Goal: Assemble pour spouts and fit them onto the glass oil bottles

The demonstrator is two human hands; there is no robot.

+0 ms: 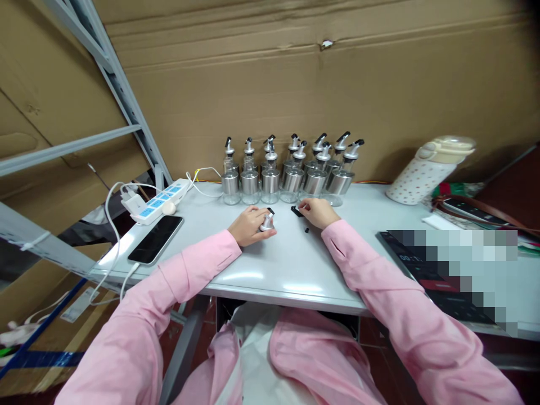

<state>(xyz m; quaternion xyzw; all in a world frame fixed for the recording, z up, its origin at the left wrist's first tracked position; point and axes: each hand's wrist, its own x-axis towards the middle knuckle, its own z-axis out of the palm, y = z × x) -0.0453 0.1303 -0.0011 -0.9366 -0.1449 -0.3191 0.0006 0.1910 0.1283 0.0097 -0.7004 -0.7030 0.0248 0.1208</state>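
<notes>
My left hand [250, 226] is closed around a silver pour spout [268, 221] with a black flap, between thumb and fingers, just over the table. My right hand [319, 212] has its fingertips pinched at the end of a small black plastic piece [296, 211]. Below that hand lies a tiny black part [306, 230] on the tabletop. Behind both hands stand several glass oil bottles [270, 183] with steel sleeves, each topped by a similar spout, in rows against the cardboard.
On the left are a white power strip [162, 201] with cables and a charging phone [156, 240]. A dotted thermos [422, 171] stands at the back right, near a partly blurred tablet-like device [415, 264]. The grey table's [261, 270] front edge runs below my forearms.
</notes>
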